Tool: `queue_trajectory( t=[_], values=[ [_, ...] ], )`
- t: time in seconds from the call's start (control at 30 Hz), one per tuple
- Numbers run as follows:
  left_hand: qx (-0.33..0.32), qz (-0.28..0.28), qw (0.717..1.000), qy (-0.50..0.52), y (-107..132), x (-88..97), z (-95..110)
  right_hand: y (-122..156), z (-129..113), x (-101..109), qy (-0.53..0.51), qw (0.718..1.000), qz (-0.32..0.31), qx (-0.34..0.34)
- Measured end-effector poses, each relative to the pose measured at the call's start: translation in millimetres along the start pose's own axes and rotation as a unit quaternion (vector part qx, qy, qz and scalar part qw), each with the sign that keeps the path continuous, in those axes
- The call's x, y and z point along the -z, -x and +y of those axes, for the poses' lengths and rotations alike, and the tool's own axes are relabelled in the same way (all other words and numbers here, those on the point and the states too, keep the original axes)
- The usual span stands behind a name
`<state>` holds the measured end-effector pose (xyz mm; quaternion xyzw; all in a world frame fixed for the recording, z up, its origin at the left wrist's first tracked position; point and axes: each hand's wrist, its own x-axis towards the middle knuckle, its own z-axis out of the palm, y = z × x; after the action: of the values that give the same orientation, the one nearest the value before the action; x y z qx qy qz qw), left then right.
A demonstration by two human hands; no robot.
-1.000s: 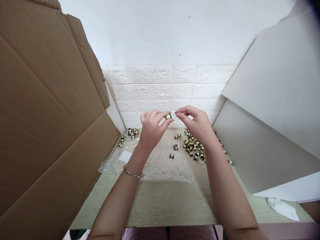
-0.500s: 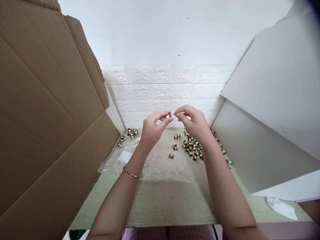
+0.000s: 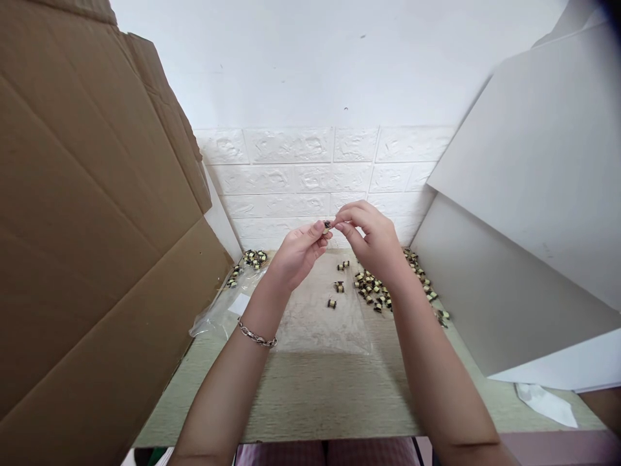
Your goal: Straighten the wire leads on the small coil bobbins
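Observation:
My left hand (image 3: 298, 254) and my right hand (image 3: 371, 236) meet above the table, both pinching one small yellow-and-black component (image 3: 326, 226) between their fingertips. A metal bracelet (image 3: 256, 336) circles my left wrist. Under and right of my right hand lies a heap of several like components (image 3: 376, 289). Three loose ones (image 3: 338, 285) sit on the clear plastic sheet (image 3: 320, 327) between my arms. A smaller heap (image 3: 251, 260) lies at the far left on a plastic bag (image 3: 226, 310).
A big brown cardboard sheet (image 3: 92, 246) leans along the left side. A white board (image 3: 533, 194) walls off the right, and a white brick-pattern wall (image 3: 310, 175) closes the back. Crumpled white paper (image 3: 546, 401) lies at the table's (image 3: 315, 395) right front.
My hands have closed together: the right fingertips moved left onto the component that the left hand holds. The left hand turned a little, so the component looks smaller and darker.

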<state>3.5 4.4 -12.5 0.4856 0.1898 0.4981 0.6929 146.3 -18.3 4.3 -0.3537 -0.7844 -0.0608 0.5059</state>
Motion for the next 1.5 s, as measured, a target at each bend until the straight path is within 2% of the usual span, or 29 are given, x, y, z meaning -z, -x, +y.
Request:
queue_trajectory(
  t=[0.1,0.27,0.47,0.6,0.73,0.87,1.03,1.23,1.5],
  values=[
    [0.055,0.005,0.997,0.060,1.2,-0.3,0.2,0.0,-0.6,-2.4,0.020,1.000,0.005,0.009],
    [0.099,-0.003,0.987,0.126,-0.2,0.6,-1.7,-0.2,-4.2,-5.4,0.048,0.999,-0.002,0.007],
    [0.133,0.028,0.983,0.126,-2.0,-0.4,-2.5,-0.5,-2.1,-4.5,0.058,0.998,-0.002,-0.004],
    [0.154,0.055,0.980,0.112,-6.8,5.9,-5.5,0.1,5.4,2.0,0.053,0.998,0.015,-0.016],
    [0.152,0.081,0.977,0.123,-11.5,12.3,-8.7,1.8,8.2,5.5,0.045,0.998,0.019,-0.026],
    [0.149,0.070,0.976,0.143,-12.0,13.7,-9.2,3.7,2.3,0.9,0.027,0.999,-0.007,-0.031],
    [0.130,0.044,0.976,0.168,-10.4,10.1,-8.2,3.2,-3.3,-7.9,0.018,0.999,-0.030,0.002],
    [0.118,0.021,0.975,0.186,-4.8,-0.4,-4.8,3.4,3.2,-19.1,0.064,0.997,0.025,0.034],
    [0.118,0.013,0.981,0.151,-1.1,-8.6,-5.5,5.7,6.6,-22.7,0.077,0.995,0.065,0.028]
  ],
)
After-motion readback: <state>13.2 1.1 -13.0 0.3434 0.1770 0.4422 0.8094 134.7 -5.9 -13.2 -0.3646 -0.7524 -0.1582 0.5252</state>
